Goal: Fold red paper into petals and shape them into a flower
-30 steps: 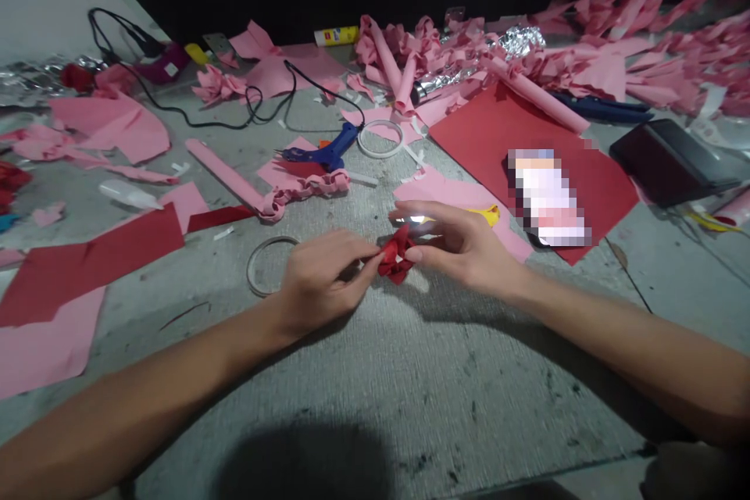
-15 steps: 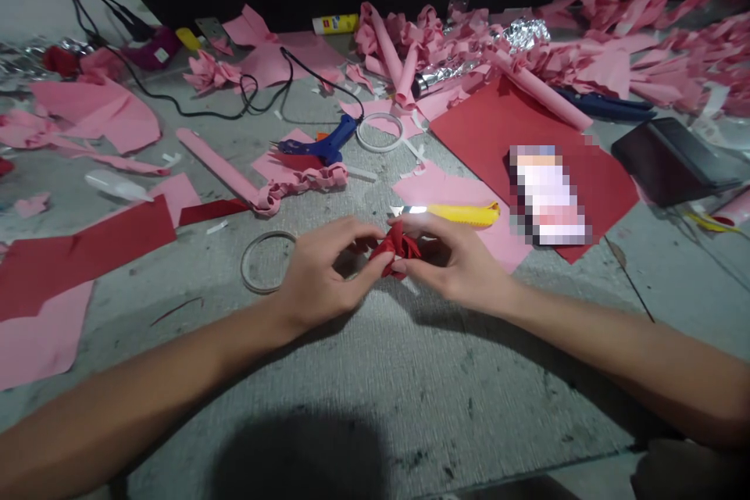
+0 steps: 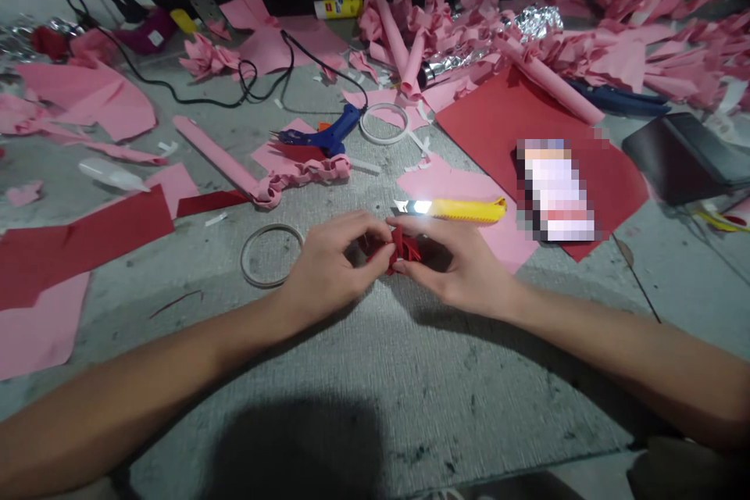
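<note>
Between my two hands is a small folded red paper piece [image 3: 401, 248], shaped with several petal-like folds. My left hand [image 3: 343, 256] pinches its left side with thumb and fingers. On the other side my right hand [image 3: 462, 262] pinches it too, and the fingers cover much of the paper. Just beyond my right hand lies a yellow utility knife [image 3: 462, 209] with its blade out, on a pink paper sheet [image 3: 498, 242]. A thin grey ring [image 3: 249, 275] rests flat beside my left hand.
A blue hot glue gun [image 3: 328, 133] with a black cord lies ahead, near a white ring [image 3: 364, 129]. A phone [image 3: 556, 195] rests on red paper [image 3: 486, 117] at the right. Pink paper scraps [image 3: 422, 23] and a glue stick [image 3: 340, 8] line the back. Red paper [image 3: 99, 242] lies left.
My left hand has gone from a fingertip pinch at the paper's edge to gripping its side. My right fingers have closed in on it, uncovering the utility knife. The view has shifted slightly.
</note>
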A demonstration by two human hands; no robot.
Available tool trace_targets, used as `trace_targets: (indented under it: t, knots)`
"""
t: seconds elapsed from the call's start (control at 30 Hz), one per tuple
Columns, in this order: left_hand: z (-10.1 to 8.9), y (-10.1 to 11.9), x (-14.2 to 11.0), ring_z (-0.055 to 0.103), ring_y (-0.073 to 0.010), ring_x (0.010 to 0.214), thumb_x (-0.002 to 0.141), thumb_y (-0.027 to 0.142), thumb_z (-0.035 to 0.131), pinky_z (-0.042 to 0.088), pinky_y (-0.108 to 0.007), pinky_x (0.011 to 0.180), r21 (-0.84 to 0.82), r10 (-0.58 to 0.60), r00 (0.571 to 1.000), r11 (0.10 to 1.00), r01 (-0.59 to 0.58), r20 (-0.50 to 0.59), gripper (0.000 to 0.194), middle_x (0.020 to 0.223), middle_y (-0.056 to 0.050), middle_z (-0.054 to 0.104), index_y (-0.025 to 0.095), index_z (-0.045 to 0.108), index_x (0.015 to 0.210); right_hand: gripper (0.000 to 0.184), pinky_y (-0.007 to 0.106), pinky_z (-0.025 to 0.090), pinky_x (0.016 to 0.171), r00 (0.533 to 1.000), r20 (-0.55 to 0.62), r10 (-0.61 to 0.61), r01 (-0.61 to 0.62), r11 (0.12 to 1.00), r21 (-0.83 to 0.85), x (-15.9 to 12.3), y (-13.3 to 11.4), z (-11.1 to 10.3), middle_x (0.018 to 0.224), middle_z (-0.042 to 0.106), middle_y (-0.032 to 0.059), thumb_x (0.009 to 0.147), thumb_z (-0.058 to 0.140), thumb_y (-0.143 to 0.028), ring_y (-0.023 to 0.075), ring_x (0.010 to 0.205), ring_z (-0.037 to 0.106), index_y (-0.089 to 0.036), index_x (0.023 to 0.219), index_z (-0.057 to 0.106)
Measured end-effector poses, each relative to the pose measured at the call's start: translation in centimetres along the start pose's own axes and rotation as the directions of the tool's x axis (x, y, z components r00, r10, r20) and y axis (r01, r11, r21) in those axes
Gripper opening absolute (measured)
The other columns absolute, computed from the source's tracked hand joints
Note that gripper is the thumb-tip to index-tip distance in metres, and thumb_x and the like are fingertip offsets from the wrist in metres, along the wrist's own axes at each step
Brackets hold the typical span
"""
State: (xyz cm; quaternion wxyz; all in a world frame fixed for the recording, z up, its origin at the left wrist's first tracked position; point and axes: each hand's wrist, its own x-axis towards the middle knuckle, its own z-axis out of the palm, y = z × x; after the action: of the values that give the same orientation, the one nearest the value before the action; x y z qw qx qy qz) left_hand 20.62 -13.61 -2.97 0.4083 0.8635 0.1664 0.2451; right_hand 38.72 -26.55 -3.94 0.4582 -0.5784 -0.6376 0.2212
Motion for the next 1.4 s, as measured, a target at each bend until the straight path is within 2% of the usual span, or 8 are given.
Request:
trace_targets:
  t: [0.13, 0.27, 0.5, 0.73, 0.93, 1.1, 1.23, 1.4]
  knots:
    - [-0.2, -0.6, 0.2, 0.066, -0.0160, 0.086, 0.099, 0.011, 0.071, 0.050, -0.031, 0.083, 0.082, 0.155, 0.987, 0.984, -0.158, 0.039, 0.010, 0.090, 0.000, 0.073, 0.019, 0.070, 0.093, 0.042, 0.037, 0.064, 0.095, 1.000, -0.011, 0.012, -0.012, 1.000, -0.006, 0.0, 0.0, 0.0, 0.122, 0.083, 0.0105, 0.096, 0.074, -0.018, 0.0225, 0.102, 0.078, -0.016, 0.138, 0.072]
    - [-0.5, -1.5, 0.2, 0.065, -0.0181, 0.089, 0.103, 0.015, 0.069, 0.051, -0.033, 0.084, 0.218, 0.353, 0.933, 0.908, -0.359, 0.065, 0.004, 0.097, -0.004, 0.073, 0.019, 0.070, 0.102, 0.044, 0.037, 0.063, 0.095, 0.999, -0.007, 0.044, -0.044, 0.999, 0.023, 0.0, -0.1, -0.1, 0.121, 0.083, 0.0101, 0.096, 0.074, -0.019, 0.0215, 0.100, 0.078, -0.016, 0.140, 0.072]
    - [-1.2, -2.6, -0.1, 0.063, -0.0209, 0.088, 0.104, 0.010, 0.062, 0.049, -0.036, 0.078, 0.362, 0.491, 0.855, 0.776, -0.516, 0.166, 0.016, 0.101, -0.006, 0.072, 0.022, 0.069, 0.111, 0.046, 0.036, 0.063, 0.093, 0.996, 0.010, 0.085, -0.085, 0.996, 0.020, -0.1, -0.1, -0.2, 0.118, 0.083, 0.0097, 0.096, 0.074, -0.020, 0.0206, 0.099, 0.077, -0.013, 0.141, 0.071]
    - [-1.0, -2.5, -0.4, 0.066, -0.0184, 0.087, 0.102, 0.013, 0.070, 0.052, -0.033, 0.077, 0.342, 0.450, 0.890, 0.828, -0.445, 0.068, 0.021, 0.104, -0.005, 0.075, 0.023, 0.072, 0.120, 0.038, 0.037, 0.064, 0.089, 0.991, -0.026, 0.130, -0.128, 0.989, 0.075, 0.0, 0.1, -0.2, 0.113, 0.083, 0.0075, 0.097, 0.075, -0.023, 0.0211, 0.096, 0.077, -0.018, 0.134, 0.075]
    - [-1.0, -2.6, -0.3, 0.069, -0.0209, 0.089, 0.101, 0.006, 0.062, 0.055, -0.036, 0.076, 0.377, 0.537, 0.833, 0.751, -0.543, 0.131, 0.028, 0.104, -0.008, 0.077, 0.022, 0.072, 0.122, 0.040, 0.040, 0.062, 0.097, 0.995, -0.023, 0.093, -0.092, 0.995, 0.046, 0.0, 0.1, -0.2, 0.116, 0.081, 0.0082, 0.096, 0.077, -0.021, 0.0223, 0.101, 0.075, -0.020, 0.136, 0.074]
    - [-0.7, -1.5, -0.4, 0.076, -0.0170, 0.090, 0.099, 0.019, 0.078, 0.061, -0.031, 0.082, 0.172, 0.268, 0.961, 0.952, -0.254, -0.063, 0.025, 0.106, -0.004, 0.080, 0.024, 0.073, 0.124, 0.039, 0.036, 0.062, 0.087, 0.991, -0.035, 0.131, -0.126, 0.985, 0.116, 0.0, 0.1, -0.2, 0.117, 0.076, 0.0080, 0.098, 0.074, -0.022, 0.0197, 0.098, 0.071, -0.021, 0.137, 0.070]
    - [-0.6, -0.9, -0.5, 0.076, -0.0152, 0.079, 0.094, 0.024, 0.084, 0.062, -0.029, 0.075, 0.026, 0.032, 0.993, 0.999, -0.029, -0.113, 0.018, 0.095, 0.000, 0.082, 0.024, 0.076, 0.110, 0.031, 0.032, 0.060, 0.076, 0.964, -0.013, 0.267, -0.257, 0.939, 0.227, 0.1, -0.4, -0.4, 0.109, 0.072, 0.0065, 0.095, 0.078, -0.025, 0.0180, 0.090, 0.069, -0.020, 0.123, 0.067]
    - [-0.8, -0.7, -0.4, 0.076, -0.0165, 0.079, 0.101, 0.023, 0.074, 0.060, -0.032, 0.073, 0.097, 0.154, 0.982, 0.985, -0.144, -0.105, 0.005, 0.090, 0.000, 0.082, 0.025, 0.076, 0.097, 0.023, 0.034, 0.060, 0.081, 0.979, 0.077, 0.191, -0.206, 0.921, 0.332, 0.5, -1.0, -1.3, 0.107, 0.074, 0.0068, 0.097, 0.077, -0.035, 0.0205, 0.096, 0.071, -0.020, 0.114, 0.071]
